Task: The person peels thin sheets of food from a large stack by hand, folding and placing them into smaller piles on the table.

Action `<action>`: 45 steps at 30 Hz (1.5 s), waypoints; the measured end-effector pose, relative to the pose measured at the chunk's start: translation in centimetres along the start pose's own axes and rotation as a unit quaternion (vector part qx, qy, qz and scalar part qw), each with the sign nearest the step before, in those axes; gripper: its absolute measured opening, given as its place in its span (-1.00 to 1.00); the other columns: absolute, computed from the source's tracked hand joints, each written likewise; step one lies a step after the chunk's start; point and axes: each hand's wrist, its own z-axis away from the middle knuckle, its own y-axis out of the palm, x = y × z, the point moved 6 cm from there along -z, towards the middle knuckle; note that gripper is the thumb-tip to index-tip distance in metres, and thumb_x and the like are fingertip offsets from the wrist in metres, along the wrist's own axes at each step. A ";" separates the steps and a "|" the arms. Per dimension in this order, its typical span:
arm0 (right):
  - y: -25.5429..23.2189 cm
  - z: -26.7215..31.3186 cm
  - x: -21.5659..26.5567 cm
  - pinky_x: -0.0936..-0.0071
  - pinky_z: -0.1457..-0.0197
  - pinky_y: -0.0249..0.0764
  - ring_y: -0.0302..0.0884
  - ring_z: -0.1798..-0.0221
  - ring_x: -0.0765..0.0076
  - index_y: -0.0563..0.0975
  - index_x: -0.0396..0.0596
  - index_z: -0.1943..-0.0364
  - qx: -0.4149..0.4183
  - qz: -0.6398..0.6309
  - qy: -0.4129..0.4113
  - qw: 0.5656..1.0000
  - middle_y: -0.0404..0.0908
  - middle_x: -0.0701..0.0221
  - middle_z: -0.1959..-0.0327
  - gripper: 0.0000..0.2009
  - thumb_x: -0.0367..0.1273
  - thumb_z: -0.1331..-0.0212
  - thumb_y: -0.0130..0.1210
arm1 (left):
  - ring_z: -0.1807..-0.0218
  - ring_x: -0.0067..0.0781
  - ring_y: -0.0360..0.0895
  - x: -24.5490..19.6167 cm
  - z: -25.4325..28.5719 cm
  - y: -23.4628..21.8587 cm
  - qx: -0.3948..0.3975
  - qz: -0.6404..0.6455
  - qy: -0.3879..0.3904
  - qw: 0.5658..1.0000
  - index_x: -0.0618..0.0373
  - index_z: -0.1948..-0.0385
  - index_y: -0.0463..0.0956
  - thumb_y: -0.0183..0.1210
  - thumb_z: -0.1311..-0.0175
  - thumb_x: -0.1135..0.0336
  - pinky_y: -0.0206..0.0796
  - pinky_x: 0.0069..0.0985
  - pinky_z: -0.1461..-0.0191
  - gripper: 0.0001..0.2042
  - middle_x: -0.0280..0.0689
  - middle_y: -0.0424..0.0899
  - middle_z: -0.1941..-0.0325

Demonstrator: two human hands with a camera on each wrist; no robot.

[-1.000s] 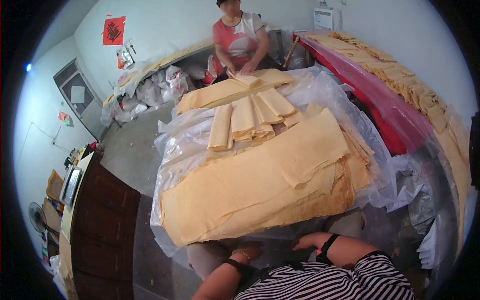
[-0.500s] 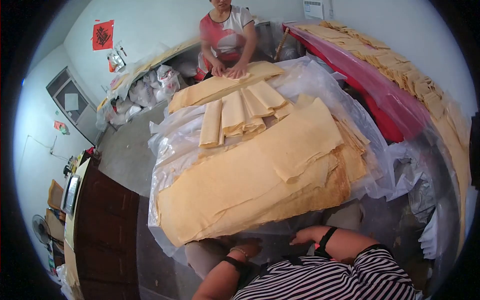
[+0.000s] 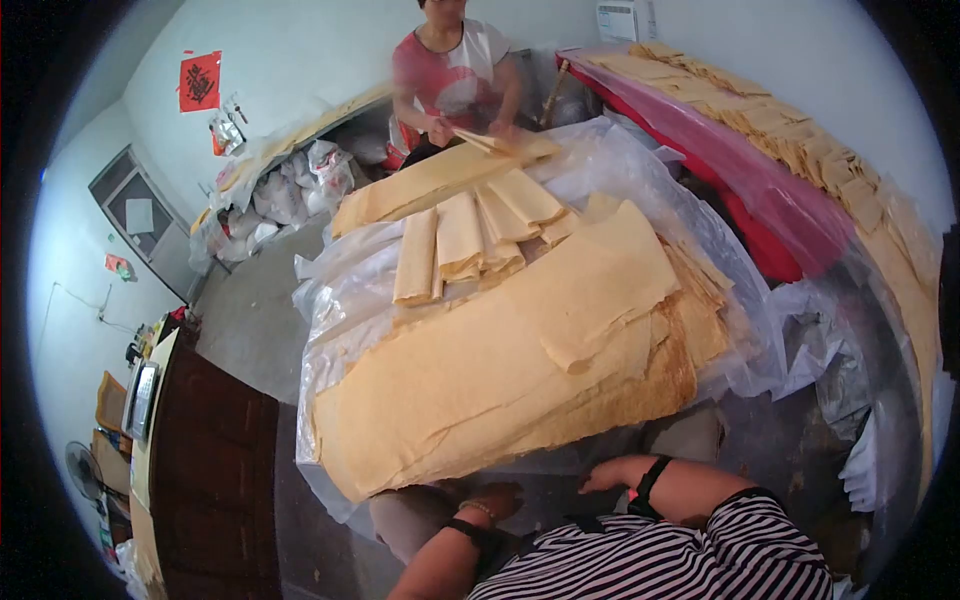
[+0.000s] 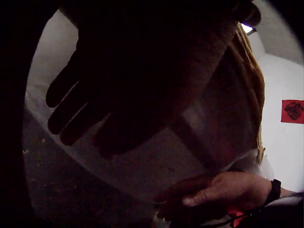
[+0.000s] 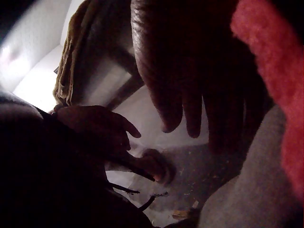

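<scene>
Below the table's near edge, my left hand [image 3: 497, 498] and my right hand [image 3: 603, 476] hang over my lap, apart from each other. In the left wrist view the dark left hand [image 4: 137, 80] has its fingers extended and holds nothing; the right hand [image 4: 232, 189] shows beyond it. Loose, straight fingers are also seen on the right hand [image 5: 204, 80] in the right wrist view, with the left hand [image 5: 97, 126] at a distance. Nearest to both hands is a stack of wide tan sheets [image 3: 500, 360] on the table. Several folded sheets [image 3: 459, 235] lie behind it.
Across the table a person [image 3: 455, 75] handles a folded sheet [image 3: 483, 142] above a long tan sheet [image 3: 400, 198]. Plastic film [image 3: 335, 300] covers the table. More sheets [image 3: 780, 135] lie on the right-hand bench. A dark wooden cabinet [image 3: 215, 460] stands at left.
The head view has shifted, so the room sits lower and further left than at first. Across the table, the person's folded sheet is now raised at one edge. My hands stay in nearly the same place.
</scene>
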 end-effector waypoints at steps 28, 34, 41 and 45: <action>-22.6 21.8 18.9 0.13 -0.29 0.48 0.55 -0.23 0.00 0.61 -0.06 -0.13 -0.620 0.275 -0.214 0.703 0.66 0.22 -0.14 -0.59 -0.33 -0.15 0.30 | -0.49 0.03 0.34 -1.4 0.0 -2.8 0.019 0.085 -0.012 0.996 -0.04 -0.25 0.56 0.08 -0.39 0.03 0.08 0.03 -0.57 -0.54 -0.04 0.44 -0.45; -29.1 22.9 14.6 0.30 -0.01 0.57 0.71 0.15 0.18 0.69 -0.16 0.15 -0.618 -0.031 -0.111 0.777 0.73 0.15 0.26 -0.78 -0.31 -0.30 0.19 | -0.50 0.07 0.31 -2.3 2.2 -4.4 -0.111 -0.002 0.048 0.993 -0.01 -0.27 0.53 0.08 -0.39 0.02 0.04 -0.03 -0.60 -0.52 0.00 0.42 -0.46; -25.7 24.3 27.1 0.24 0.07 0.59 0.72 0.19 0.07 0.70 -0.10 0.18 -0.631 0.020 -0.317 0.708 0.72 0.13 0.27 -0.78 -0.24 -0.37 0.17 | -0.37 0.03 0.48 -2.7 4.1 -6.9 -0.007 0.250 0.096 0.963 0.07 -0.31 0.48 0.03 -0.47 -0.13 0.28 -0.02 -0.44 -0.44 -0.04 0.50 -0.41; -18.5 17.1 30.3 0.16 0.06 0.59 0.70 0.14 -0.03 0.70 -0.03 0.20 -0.511 0.025 -0.361 0.780 0.72 0.16 0.28 -0.78 -0.21 -0.36 0.16 | -0.21 -0.06 0.62 -2.9 10.4 -12.7 -0.088 0.681 0.101 0.720 0.13 -0.28 0.47 0.04 -0.50 -0.11 0.51 -0.21 -0.20 -0.46 -0.07 0.61 -0.27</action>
